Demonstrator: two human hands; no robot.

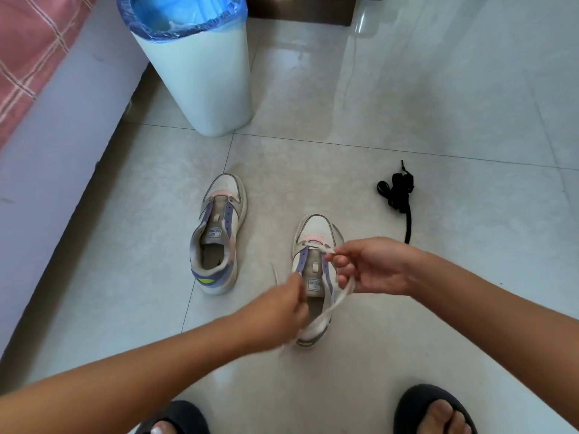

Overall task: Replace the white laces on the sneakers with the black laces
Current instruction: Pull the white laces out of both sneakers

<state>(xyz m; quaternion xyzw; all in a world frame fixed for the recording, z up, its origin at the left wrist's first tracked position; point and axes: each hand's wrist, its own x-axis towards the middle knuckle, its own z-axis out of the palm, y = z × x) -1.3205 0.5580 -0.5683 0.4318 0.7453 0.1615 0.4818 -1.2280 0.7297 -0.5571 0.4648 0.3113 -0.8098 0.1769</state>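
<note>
Two sneakers stand on the tiled floor (407, 308), toes pointing to 12 o'clock. The left sneaker (219, 233) has bare eyelets. The right sneaker (316, 245), at about 4 o'clock from it, carries a white lace (341, 297) threaded only through the eyelets nearest the toe.

The right hand (376, 266) is above the right sneaker's 3 o'clock side, fingers curled, pinching the white lace near the eyelets; a loop of the lace hangs below this hand. The left hand (279, 308) is above the sneaker's heel opening, fingers curled round the other run of the lace; motion blur obscures the exact grip.

The black laces (398, 192) lie bundled on the floor at 2 o'clock from the right sneaker, well apart from both hands.

A white waste bin (203, 79) with a blue liner stands at 12 o'clock from the left sneaker. Two feet in dark slippers (435, 408) are at the lower edge of the view.
</note>
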